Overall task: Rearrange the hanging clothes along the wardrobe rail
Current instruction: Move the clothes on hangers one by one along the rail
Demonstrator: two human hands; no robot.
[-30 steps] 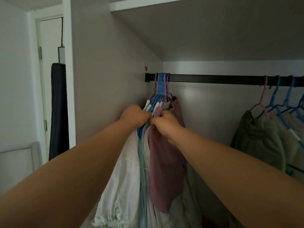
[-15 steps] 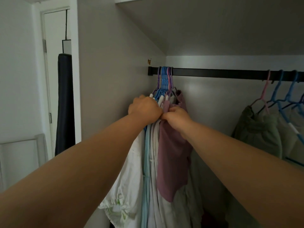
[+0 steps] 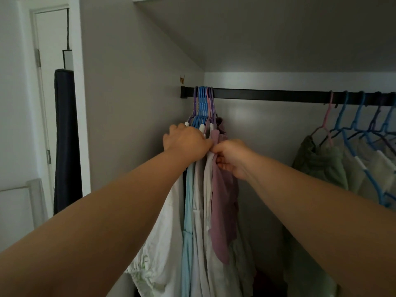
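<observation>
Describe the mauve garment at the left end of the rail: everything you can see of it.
The mauve garment is soft, matte fabric, hanging long and narrow, rightmost in the bunch packed at the rail's left end. Its gathered top sits just under the hangers. The right hand pinches its upper edge; the left hand grips the neighbouring clothes. A pale garment presses against its left side.

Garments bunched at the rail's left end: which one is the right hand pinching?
The mauve garment, rightmost of that bunch. The right hand pinches its upper edge; the white and pale blue ones hang left of it, behind the left hand.
</observation>
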